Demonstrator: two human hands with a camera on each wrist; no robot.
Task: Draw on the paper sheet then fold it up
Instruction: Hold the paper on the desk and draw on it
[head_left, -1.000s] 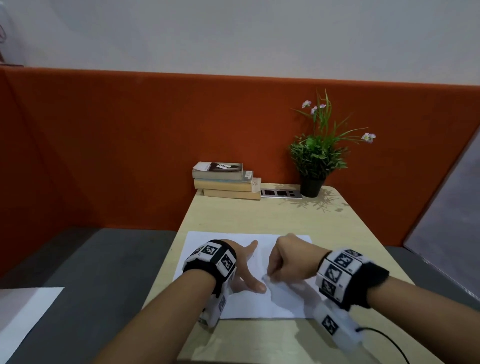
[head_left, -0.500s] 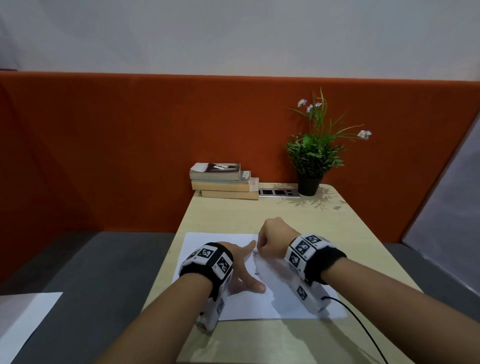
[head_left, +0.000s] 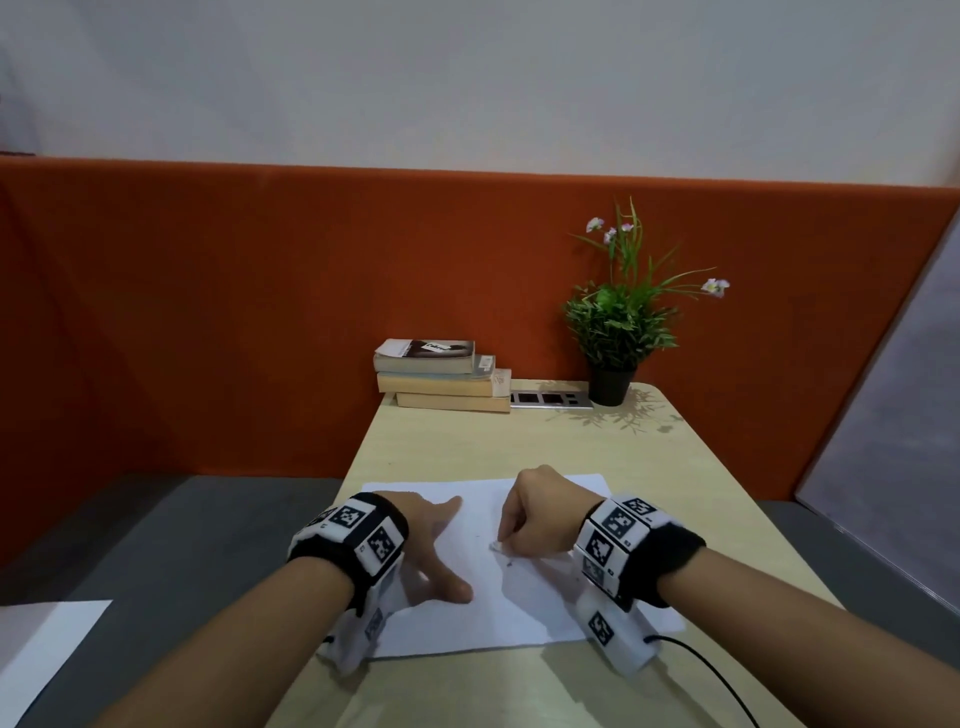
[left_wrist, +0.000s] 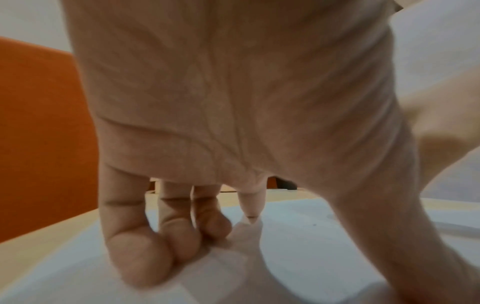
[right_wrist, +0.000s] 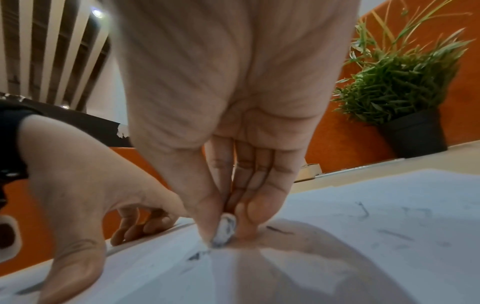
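A white paper sheet (head_left: 488, 618) lies flat on the light wooden table (head_left: 467, 441), near the front edge. My left hand (head_left: 436, 540) presses on its left part, thumb spread and fingertips (left_wrist: 140, 261) on the paper (left_wrist: 298, 246). My right hand (head_left: 535, 514) pinches a small white stub (head_left: 496, 545), smudged dark, between thumb and fingers. The stub (right_wrist: 227, 228) has its tip on the paper (right_wrist: 389, 246). Short dark strokes (right_wrist: 279, 230) mark the sheet around it. The left hand (right_wrist: 85, 185) sits just left of the right one.
A stack of books (head_left: 441, 374), a socket panel (head_left: 550, 400) and a potted plant (head_left: 618, 332) stand at the table's far end against an orange partition. A black cable (head_left: 717, 680) trails from my right wrist. Another white sheet (head_left: 47, 649) lies low at left.
My right hand, still pinching the stub, went away across the sheet and has come back toward me. The left hand has stayed pressing on the paper.
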